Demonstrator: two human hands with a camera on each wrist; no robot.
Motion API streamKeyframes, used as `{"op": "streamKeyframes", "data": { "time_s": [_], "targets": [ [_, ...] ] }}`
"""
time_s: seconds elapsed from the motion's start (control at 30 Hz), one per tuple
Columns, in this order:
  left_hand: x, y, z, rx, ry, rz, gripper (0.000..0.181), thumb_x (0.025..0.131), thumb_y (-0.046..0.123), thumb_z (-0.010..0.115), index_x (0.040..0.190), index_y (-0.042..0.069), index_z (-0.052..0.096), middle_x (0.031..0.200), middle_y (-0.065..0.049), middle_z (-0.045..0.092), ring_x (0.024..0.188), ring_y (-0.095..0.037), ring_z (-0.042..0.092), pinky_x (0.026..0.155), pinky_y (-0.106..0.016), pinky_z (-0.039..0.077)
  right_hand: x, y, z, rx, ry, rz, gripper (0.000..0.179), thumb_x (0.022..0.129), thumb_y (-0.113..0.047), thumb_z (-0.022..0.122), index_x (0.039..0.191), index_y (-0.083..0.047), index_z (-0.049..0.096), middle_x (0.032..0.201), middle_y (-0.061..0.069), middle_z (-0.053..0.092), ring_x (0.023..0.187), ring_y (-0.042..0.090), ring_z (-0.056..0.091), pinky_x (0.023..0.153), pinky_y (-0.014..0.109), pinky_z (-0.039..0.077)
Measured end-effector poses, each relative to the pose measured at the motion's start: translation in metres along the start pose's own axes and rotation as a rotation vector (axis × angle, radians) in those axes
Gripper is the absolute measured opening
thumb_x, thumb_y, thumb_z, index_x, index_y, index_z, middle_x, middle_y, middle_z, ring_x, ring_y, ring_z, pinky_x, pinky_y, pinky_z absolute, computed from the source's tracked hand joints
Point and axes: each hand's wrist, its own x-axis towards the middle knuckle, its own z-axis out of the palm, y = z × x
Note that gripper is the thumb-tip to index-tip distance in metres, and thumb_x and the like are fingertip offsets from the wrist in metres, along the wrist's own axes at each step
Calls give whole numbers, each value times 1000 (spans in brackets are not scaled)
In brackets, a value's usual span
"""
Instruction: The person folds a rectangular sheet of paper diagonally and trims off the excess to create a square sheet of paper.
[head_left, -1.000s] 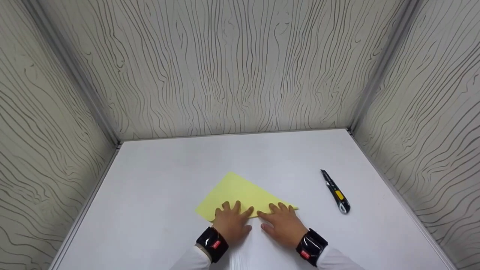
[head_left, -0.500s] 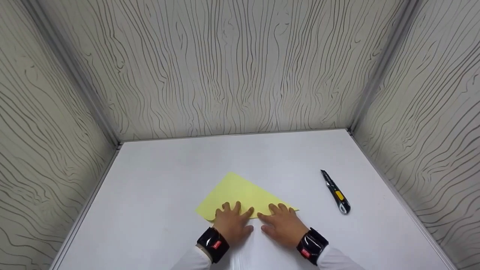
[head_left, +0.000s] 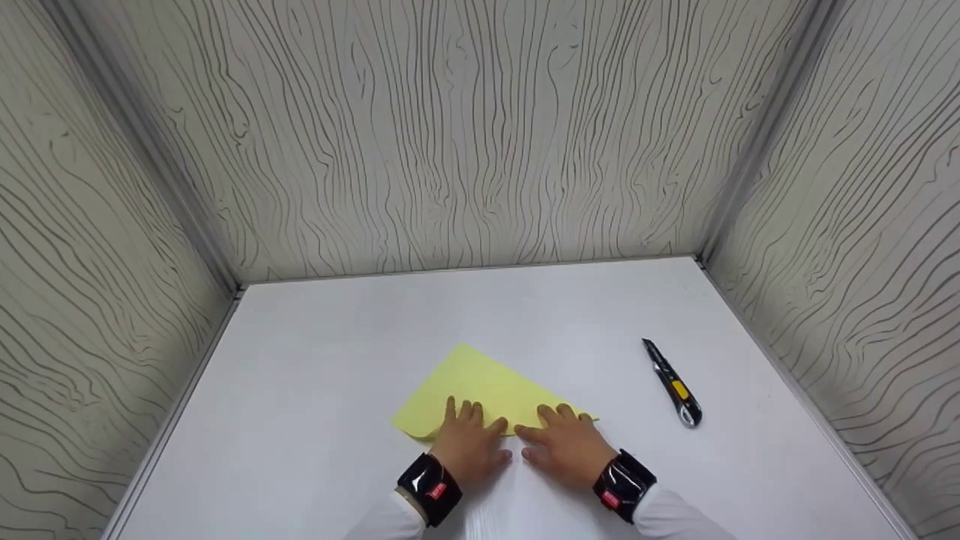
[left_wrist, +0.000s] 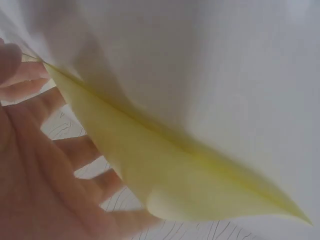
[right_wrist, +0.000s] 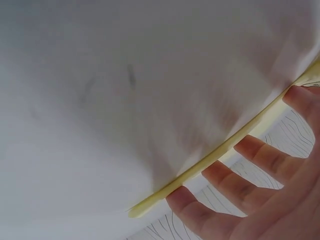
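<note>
A folded sheet of yellow paper (head_left: 469,379) lies on the white table, one corner pointing away from me. My left hand (head_left: 466,446) rests on its near edge with fingers spread over the sheet. In the left wrist view, the paper's near edge (left_wrist: 165,165) bows up off the table beside the fingers (left_wrist: 80,150). My right hand (head_left: 570,448) presses the right part of the near edge, fingers apart. The right wrist view has its fingertips (right_wrist: 182,197) along the paper's thin fold (right_wrist: 210,159). Both thumbs lie off the paper, close to each other.
To the right of the paper, a black utility knife (head_left: 673,384) with a yellow slider lies on the white table (head_left: 315,352). Panels with a wood-grain pattern (head_left: 465,135) enclose the table at the back and both sides.
My left hand has shifted slightly right, and its outer finger has straightened forward. The paper's lower left edge now curls up a little more. The right hand stays nearly where it was.
</note>
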Motion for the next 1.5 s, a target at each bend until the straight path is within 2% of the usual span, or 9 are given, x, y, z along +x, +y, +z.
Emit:
{"op": "streamKeyframes", "data": {
  "time_s": [0.13, 0.27, 0.43, 0.6, 0.83, 1.0, 1.13, 1.3, 1.5],
  "targets": [
    [1, 1, 2, -17, 6, 21, 64, 101, 68, 61, 146, 22, 65, 148, -23, 66, 140, -37, 63, 123, -50, 45, 1, 2, 3, -6, 12, 2, 40, 105, -48, 64, 140, -31, 74, 144, 22, 67, 125, 47, 63, 87, 68, 54],
    [-1, 1, 4, -1, 12, 26, 70, 99, 73, 60, 145, 21, 65, 148, -20, 67, 141, -34, 61, 119, -47, 49, 2, 4, 5, -16, 22, 8, 40, 105, -48, 64, 140, -31, 74, 144, 22, 67, 125, 46, 63, 87, 67, 53],
    [-4, 2, 5, -2, 26, 72, 74, 97, 75, 61, 146, 21, 64, 148, -20, 66, 136, -35, 64, 113, -47, 54, 2, 5, 5, -3, -2, 21, 42, 105, -50, 63, 142, -31, 72, 146, 21, 65, 127, 47, 61, 89, 69, 52],
    [-6, 3, 5, -8, 9, 114, 75, 97, 76, 61, 155, 28, 59, 149, -19, 65, 131, -38, 66, 109, -49, 57, 1, 7, 8, -15, -13, 13, 43, 105, -50, 65, 145, -34, 71, 146, 20, 65, 127, 45, 62, 90, 69, 53],
    [-7, 4, 2, -58, -1, 102, 78, 95, 78, 61, 156, 30, 60, 150, -22, 63, 130, -40, 64, 107, -51, 57, -5, 9, 10, -61, -20, -17, 49, 107, -53, 59, 151, -32, 65, 151, 21, 63, 134, 49, 60, 99, 74, 51],
    [-5, 3, 1, -102, -39, 105, 78, 96, 78, 60, 156, 28, 60, 153, -24, 61, 133, -43, 63, 109, -53, 56, -14, 5, 1, -3, -90, 7, 54, 110, -53, 52, 155, -25, 62, 159, 26, 55, 143, 61, 50, 112, 79, 42],
    [-5, 2, 1, -114, -58, 101, 79, 96, 79, 59, 157, 29, 59, 155, -25, 59, 135, -44, 61, 110, -54, 56, -19, 4, -7, 32, -99, 27, 53, 110, -52, 54, 153, -22, 63, 158, 30, 54, 139, 70, 48, 114, 79, 41],
    [-5, 2, 2, -101, -48, 100, 80, 95, 81, 60, 155, 29, 60, 153, -25, 60, 133, -43, 61, 108, -54, 57, -23, 13, -7, 43, -113, 26, 53, 111, -51, 54, 154, -22, 62, 160, 28, 54, 141, 68, 47, 115, 77, 41],
    [-6, 4, 1, -107, -42, 98, 80, 95, 80, 61, 156, 29, 60, 154, -25, 59, 134, -43, 61, 109, -54, 56, -30, 24, -4, 81, -129, 33, 55, 111, -52, 53, 157, -23, 59, 165, 22, 51, 148, 63, 44, 116, 81, 36]
  ]
}}
